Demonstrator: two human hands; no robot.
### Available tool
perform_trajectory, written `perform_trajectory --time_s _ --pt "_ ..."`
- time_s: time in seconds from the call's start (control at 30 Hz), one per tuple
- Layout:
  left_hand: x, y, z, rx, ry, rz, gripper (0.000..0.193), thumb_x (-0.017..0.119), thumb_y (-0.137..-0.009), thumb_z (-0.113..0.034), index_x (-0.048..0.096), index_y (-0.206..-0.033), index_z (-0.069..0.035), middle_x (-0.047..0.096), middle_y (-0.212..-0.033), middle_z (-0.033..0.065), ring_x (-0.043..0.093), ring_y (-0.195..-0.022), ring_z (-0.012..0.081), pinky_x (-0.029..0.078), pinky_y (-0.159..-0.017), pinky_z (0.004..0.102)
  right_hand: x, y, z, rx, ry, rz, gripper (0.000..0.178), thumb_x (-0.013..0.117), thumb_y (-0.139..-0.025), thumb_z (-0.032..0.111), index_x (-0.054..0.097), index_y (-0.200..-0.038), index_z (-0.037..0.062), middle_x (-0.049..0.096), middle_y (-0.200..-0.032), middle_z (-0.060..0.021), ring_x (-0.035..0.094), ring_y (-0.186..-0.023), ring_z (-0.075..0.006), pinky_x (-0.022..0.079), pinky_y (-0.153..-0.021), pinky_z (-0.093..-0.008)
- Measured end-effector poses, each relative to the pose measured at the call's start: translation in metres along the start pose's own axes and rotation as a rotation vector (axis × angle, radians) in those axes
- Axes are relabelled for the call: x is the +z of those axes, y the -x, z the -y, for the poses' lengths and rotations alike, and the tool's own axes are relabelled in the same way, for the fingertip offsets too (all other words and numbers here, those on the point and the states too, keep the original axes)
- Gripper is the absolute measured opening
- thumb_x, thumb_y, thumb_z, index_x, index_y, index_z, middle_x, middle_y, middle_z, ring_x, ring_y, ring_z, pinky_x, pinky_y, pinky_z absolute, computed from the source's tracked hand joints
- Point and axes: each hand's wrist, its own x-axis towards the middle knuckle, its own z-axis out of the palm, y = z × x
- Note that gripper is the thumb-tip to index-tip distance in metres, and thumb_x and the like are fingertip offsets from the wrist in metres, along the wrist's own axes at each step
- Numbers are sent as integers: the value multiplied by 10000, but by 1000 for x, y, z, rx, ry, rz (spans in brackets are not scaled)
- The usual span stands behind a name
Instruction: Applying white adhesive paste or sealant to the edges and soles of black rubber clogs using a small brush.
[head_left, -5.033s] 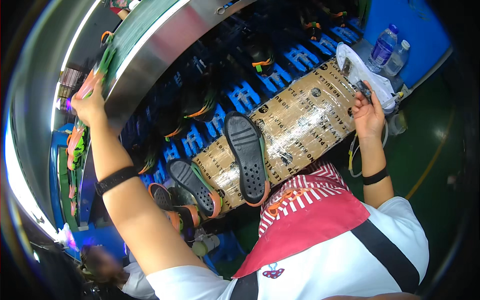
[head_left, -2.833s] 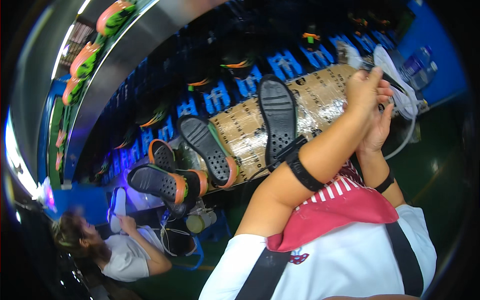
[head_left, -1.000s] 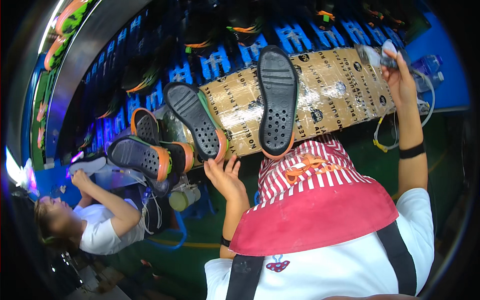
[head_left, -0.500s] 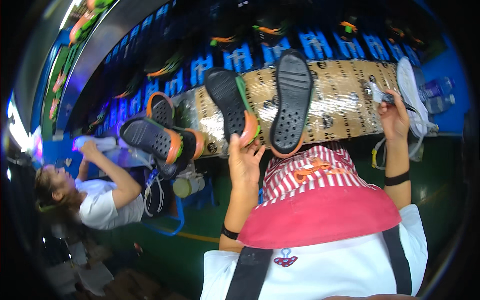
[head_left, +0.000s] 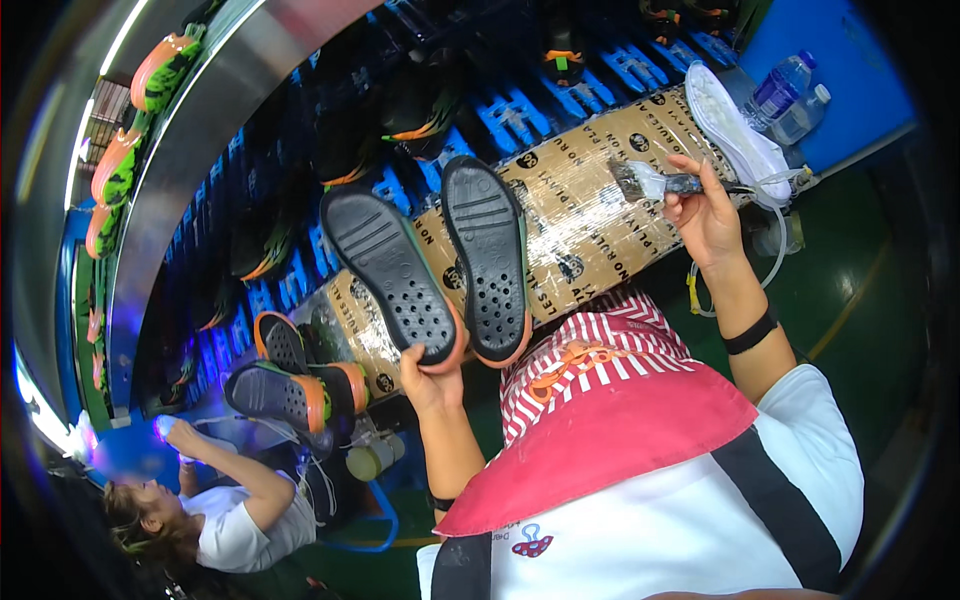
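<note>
My left hand point(head_left: 436, 385) is closed around the heel of a black shoe sole point(head_left: 388, 262), its grooved and perforated bottom facing up and orange showing at the heel rim. A second black sole point(head_left: 487, 250) lies bottom up just right of it. Between my right thumb and fingers is the dark handle of a brush point(head_left: 648, 182) with pale, wide bristles; my right hand point(head_left: 705, 212) holds it above the cardboard-covered bench point(head_left: 590, 215). A thin pale tube runs near the handle, but where it joins is unclear.
A white shoe-shaped piece point(head_left: 735, 125) and two plastic bottles point(head_left: 785, 95) stand at the right. More orange-and-green soles point(head_left: 285, 385) are piled left. Dark shoes point(head_left: 420, 110) sit on a blue slatted conveyor point(head_left: 515, 120) beyond. A co-worker point(head_left: 230, 500) works at the far left.
The view has turned. The sole in my left hand has rolled from showing its side to lying bottom up. My right hand has brought the brush away from the white piece, over the cardboard.
</note>
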Motion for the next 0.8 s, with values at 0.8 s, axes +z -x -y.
perform_trajectory --time_s 0.8 --pt "76 -64 76 -202 -35 -120 490 445 -699 -354 479 -1129 -122 541 -1092 77 516 -986 233 412 -803 412 -36 23 39 -193 -104 -102 415 461 -881 343 508 -1080 -18 539 -754 -79 503 -659 -134 386 -571 -228"
